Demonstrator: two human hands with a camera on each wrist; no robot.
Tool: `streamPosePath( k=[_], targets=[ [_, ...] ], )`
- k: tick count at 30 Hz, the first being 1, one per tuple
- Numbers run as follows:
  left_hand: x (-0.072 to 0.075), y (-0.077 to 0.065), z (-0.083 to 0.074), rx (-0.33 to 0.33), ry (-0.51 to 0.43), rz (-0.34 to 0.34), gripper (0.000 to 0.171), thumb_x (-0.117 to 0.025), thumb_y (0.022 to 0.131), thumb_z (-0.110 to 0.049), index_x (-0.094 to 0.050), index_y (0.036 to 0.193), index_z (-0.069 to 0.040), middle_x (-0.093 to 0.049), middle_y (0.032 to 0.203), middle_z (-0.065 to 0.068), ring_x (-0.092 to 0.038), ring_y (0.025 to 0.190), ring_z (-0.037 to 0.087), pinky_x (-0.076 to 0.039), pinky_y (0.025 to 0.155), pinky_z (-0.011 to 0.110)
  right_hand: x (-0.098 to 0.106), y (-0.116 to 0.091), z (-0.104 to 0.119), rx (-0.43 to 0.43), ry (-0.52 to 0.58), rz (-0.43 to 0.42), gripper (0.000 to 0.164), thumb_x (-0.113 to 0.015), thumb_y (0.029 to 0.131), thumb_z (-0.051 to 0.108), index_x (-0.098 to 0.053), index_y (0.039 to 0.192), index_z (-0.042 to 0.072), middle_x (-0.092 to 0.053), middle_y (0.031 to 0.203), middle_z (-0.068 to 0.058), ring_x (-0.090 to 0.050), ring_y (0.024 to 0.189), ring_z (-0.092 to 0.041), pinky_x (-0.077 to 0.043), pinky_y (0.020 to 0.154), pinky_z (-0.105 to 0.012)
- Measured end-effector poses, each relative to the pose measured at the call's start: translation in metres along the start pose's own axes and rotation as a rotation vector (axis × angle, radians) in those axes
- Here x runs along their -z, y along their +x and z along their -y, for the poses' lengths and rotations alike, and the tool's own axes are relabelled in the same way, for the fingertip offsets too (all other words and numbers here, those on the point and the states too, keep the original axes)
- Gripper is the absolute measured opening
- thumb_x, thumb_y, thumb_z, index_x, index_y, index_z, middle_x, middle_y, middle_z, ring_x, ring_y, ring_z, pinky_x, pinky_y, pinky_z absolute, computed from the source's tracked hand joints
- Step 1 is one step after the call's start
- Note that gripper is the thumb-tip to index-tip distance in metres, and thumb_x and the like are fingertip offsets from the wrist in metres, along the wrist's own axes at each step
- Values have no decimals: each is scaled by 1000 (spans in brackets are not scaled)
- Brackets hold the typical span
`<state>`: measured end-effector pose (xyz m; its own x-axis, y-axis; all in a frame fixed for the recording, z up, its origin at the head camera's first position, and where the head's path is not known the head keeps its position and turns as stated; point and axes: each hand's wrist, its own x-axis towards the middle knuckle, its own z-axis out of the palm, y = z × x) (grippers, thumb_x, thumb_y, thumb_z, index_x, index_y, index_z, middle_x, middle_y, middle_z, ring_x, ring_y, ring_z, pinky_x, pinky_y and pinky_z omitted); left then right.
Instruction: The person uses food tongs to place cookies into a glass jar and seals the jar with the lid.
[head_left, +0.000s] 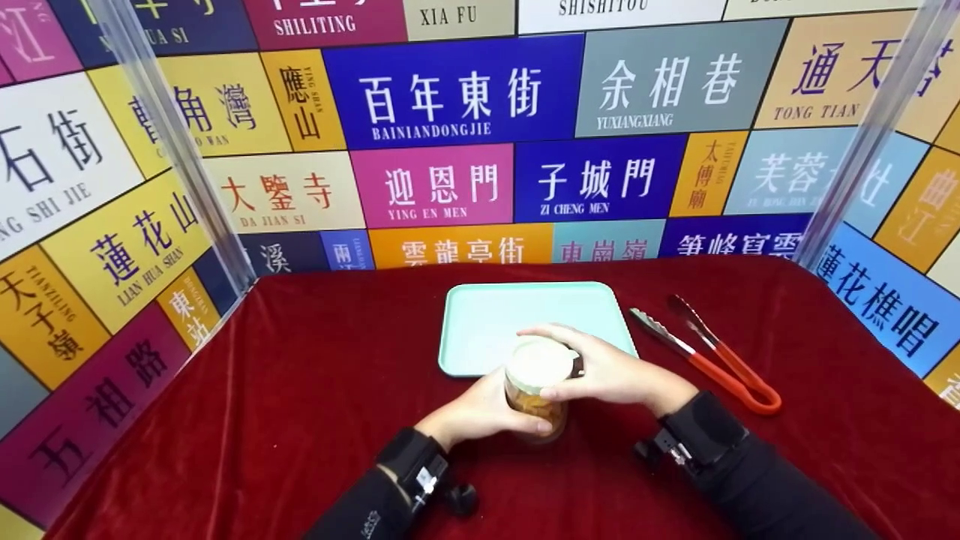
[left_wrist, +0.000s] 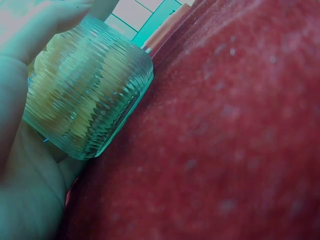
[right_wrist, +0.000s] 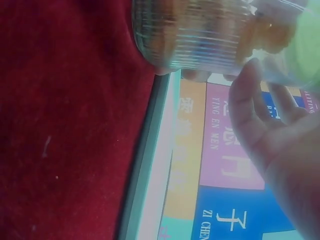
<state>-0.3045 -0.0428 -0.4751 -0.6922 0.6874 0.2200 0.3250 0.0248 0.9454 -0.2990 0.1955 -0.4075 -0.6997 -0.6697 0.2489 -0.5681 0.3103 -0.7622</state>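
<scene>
A clear ribbed jar (head_left: 534,409) with a pale green lid (head_left: 540,365) stands upright or nearly so in front of the tray, between both hands. Yellow-brown pieces fill much of it; their kind is unclear. My left hand (head_left: 478,411) grips the jar's body low on its left side. From the right, my right hand (head_left: 611,369) holds the lid, thumb at the near side and fingers round the far side. The left wrist view shows the ribbed glass (left_wrist: 95,85) against the palm. In the right wrist view the lid (right_wrist: 307,47) is cut off by the frame edge.
Behind the jar lies a mint-green tray (head_left: 480,322). Tongs (head_left: 739,379) with red handles lie to its right, tips pointing away. A dark red cloth (head_left: 322,390) covers the table. Printed panels (head_left: 450,97) stand behind, with clear posts (head_left: 847,150) at the corners.
</scene>
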Motion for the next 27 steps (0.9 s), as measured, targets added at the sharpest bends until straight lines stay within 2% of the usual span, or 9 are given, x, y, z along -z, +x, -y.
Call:
streamPosePath(
  k=[5, 12, 15, 18, 21, 24, 27],
  targets=[
    [1, 0, -1, 8, 4, 1, 77, -91, 83, -12, -51, 149, -17, -65, 136, -3, -63, 125, 15, -47, 112, 32, 0, 2, 2, 20, -80, -33, 72, -88, 88, 33, -57, 152, 27, -62, 142, 7, -56, 132, -19, -45, 112, -47],
    [-1, 2, -3, -23, 5, 4, 80, -91, 82, -11, -49, 150, -17, -64, 137, -2, -62, 126, 16, -47, 113, 33, -1, 2, 11, 27, -201, -103, 71, -92, 83, 40, -62, 143, 18, -67, 134, 5, -61, 124, -19, -49, 106, -47],
    [-3, 3, -4, -32, -1, 12, 82, -91, 82, -11, -48, 151, -18, -64, 136, -2, -63, 125, 16, -48, 112, 33, -7, 2, 16, -9, -217, -167, 69, -94, 78, 44, -62, 133, 15, -69, 123, 3, -64, 114, -21, -52, 99, -45],
    [-3, 4, -4, -46, 1, 14, 90, -91, 82, -10, -43, 158, -20, -63, 138, -2, -63, 125, 17, -48, 112, 33, -17, 4, 22, -86, -220, -249, 69, -97, 72, 49, -58, 120, 16, -70, 110, 2, -66, 99, -20, -55, 88, -41],
    [-3, 3, -4, -48, 23, 11, 101, -92, 82, -10, -35, 164, -25, -61, 143, -5, -62, 128, 15, -47, 114, 33, -25, 6, 25, -172, -234, -314, 74, -97, 67, 55, -54, 113, 17, -69, 102, 0, -66, 90, -18, -55, 81, -38],
    [-1, 2, -3, -31, 31, 14, 101, -92, 82, -11, -35, 164, -26, -61, 143, -5, -63, 127, 15, -47, 113, 32, -28, 7, 27, -226, -237, -327, 78, -97, 64, 59, -54, 113, 17, -69, 100, -2, -65, 88, -18, -55, 80, -38],
    [0, 1, -2, -20, 35, 12, 93, -92, 81, -13, -42, 159, -24, -63, 139, -4, -62, 126, 15, -47, 112, 32, -24, 8, 26, -205, -221, -262, 81, -97, 66, 56, -55, 123, 16, -69, 110, -2, -66, 97, -18, -55, 86, -40]
  ],
)
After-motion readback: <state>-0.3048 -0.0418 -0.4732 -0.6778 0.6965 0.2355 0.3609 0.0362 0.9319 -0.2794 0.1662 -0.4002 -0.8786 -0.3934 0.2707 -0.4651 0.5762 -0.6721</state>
